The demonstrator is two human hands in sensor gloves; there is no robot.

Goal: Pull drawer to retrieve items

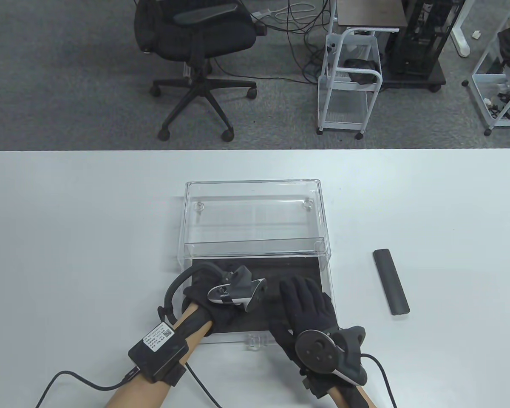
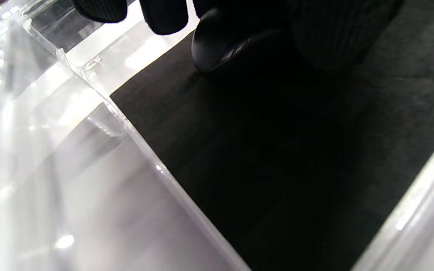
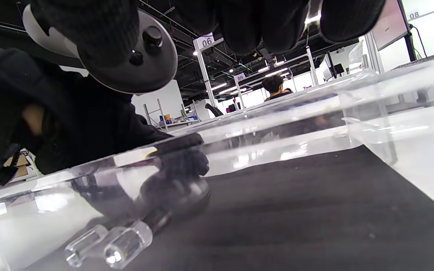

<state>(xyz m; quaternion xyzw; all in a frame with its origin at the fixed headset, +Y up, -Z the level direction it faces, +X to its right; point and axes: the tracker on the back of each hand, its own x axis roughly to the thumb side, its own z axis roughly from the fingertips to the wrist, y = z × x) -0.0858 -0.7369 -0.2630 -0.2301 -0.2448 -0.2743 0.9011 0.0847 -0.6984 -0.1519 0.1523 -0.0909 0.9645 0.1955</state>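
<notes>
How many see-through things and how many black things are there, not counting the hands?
See-through: 1, the drawer box.
Black: 3, the flat bar on the table, the mat lining the drawer, and the small rounded thing at the left hand's fingertips.
Total: 4.

Clear acrylic drawer [image 1: 328,282] standing pulled out from its transparent case [image 1: 255,212], black liner [image 1: 289,272] covering floor. Clear handle [image 1: 255,341] projecting at front edge. Dark rounded item [image 2: 217,49] lying on liner near left side.
</notes>
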